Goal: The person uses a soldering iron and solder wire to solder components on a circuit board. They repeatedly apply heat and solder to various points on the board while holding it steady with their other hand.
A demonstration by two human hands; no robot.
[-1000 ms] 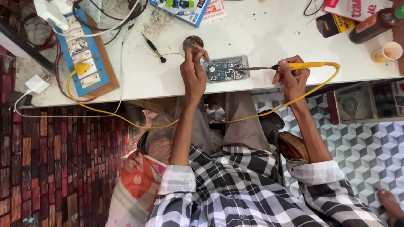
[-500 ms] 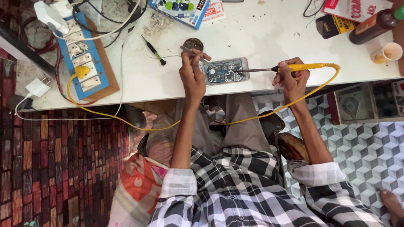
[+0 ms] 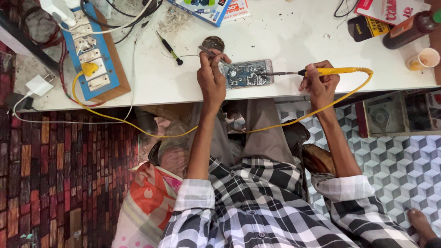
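An opened phone with its circuit board exposed [image 3: 246, 73] lies near the front edge of the white table [image 3: 285, 32]. My left hand [image 3: 212, 78] holds metal tweezers [image 3: 209, 53] with their tips down at the board's left end. My right hand [image 3: 320, 82] grips a yellow-handled soldering iron [image 3: 321, 71]; its dark tip reaches left onto the board. The iron's yellow cord [image 3: 285, 121] loops down below the table edge and over to the left.
A blue-and-wood switch board [image 3: 94, 55] with plugs sits at the table's left. A small screwdriver [image 3: 169, 47], a round tin [image 3: 213, 43], boxes, a brown bottle [image 3: 406, 30] and a paper cup [image 3: 425, 58] lie around. A white adapter [image 3: 37, 85] hangs at the left edge.
The tweezers in my left hand have come down from beside the round tin to the board's left end. The soldering iron stays on the board.
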